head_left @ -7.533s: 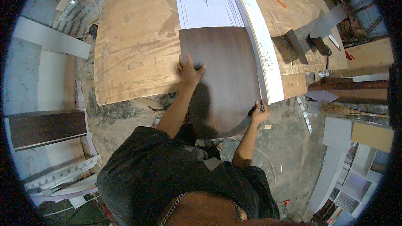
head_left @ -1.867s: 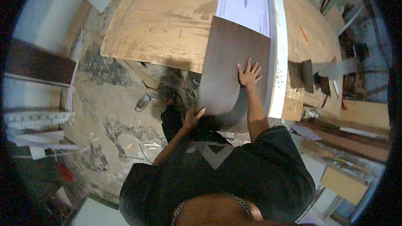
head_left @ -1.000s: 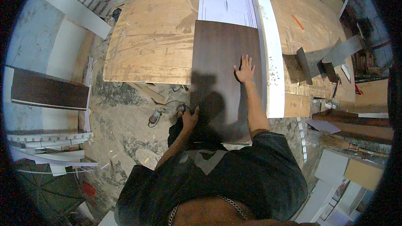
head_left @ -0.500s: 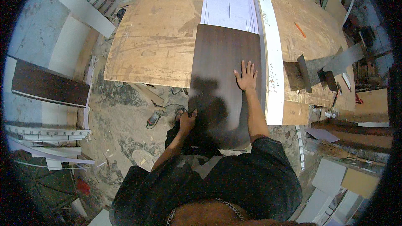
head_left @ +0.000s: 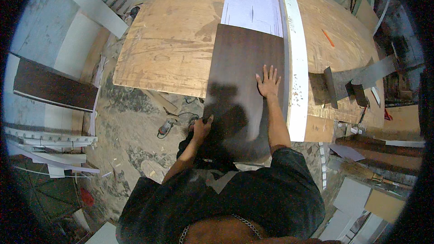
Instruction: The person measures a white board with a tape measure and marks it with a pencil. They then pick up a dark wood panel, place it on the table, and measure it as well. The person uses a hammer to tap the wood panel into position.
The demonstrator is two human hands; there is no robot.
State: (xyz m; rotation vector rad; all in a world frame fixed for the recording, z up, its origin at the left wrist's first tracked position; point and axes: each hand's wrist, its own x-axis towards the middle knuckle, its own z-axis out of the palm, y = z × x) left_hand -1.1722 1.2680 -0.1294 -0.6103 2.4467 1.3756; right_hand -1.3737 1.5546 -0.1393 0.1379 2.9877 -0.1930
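A dark brown wood-grain board (head_left: pixel 239 68) lies partly on the plywood table (head_left: pixel 167 40), its near end jutting past the table edge toward me. My left hand (head_left: pixel 202 128) grips the board's left edge near that end, thumb on top and fingers out of sight beneath. Flat on the board's right side rests my right hand (head_left: pixel 270 82), fingers spread. Beyond the board's far end shows a pale lilac sheet (head_left: pixel 253 7) with dark marks. Along the right, a long white strip (head_left: pixel 297 63) runs close beside the board.
On the table's right part lie an orange pen-like tool (head_left: pixel 328 38) and dark offcuts (head_left: pixel 330 88). A corded power tool (head_left: pixel 166 128) sits on the dusty floor at left. Stacked boards (head_left: pixel 56 83) line the left side, with panel pieces (head_left: pixel 355 194) at lower right.
My view has shifted slightly, so the table sits a little differently in the picture. Both hands keep their places on the board.
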